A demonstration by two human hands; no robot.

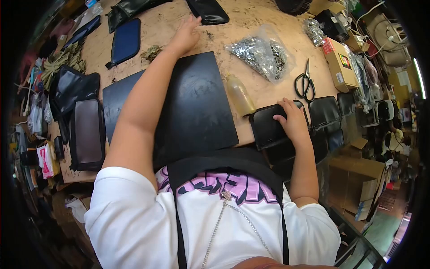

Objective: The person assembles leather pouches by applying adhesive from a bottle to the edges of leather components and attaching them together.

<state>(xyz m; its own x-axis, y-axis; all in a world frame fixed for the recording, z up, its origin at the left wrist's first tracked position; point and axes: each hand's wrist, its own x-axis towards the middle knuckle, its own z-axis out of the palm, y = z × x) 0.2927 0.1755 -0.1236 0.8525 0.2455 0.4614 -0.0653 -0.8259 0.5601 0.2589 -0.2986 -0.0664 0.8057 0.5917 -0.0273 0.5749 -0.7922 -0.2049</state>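
Note:
My left hand (pixel 186 35) reaches far across the table, its fingers stretched out at the near edge of a flat black leather-like piece (pixel 208 11). Nothing shows in its grip. My right hand (pixel 292 120) lies with fingers spread and thumb apart on a black leather-like pouch (pixel 268 126) at the table's near edge. Under my left forearm is a large black board (pixel 195 98). A bottle of yellowish liquid (pixel 241 96) lies between the board and the pouch. Black-handled scissors (pixel 305 85) rest just beyond my right hand.
A clear plastic bag of small metal pieces (pixel 262 54) sits mid-table, with a cardboard box (pixel 340 65) farther right. More black pouches (pixel 324 112) hang over the near edge. On the left lie a dark blue case (pixel 125 41) and a brown-and-black case (pixel 88 132).

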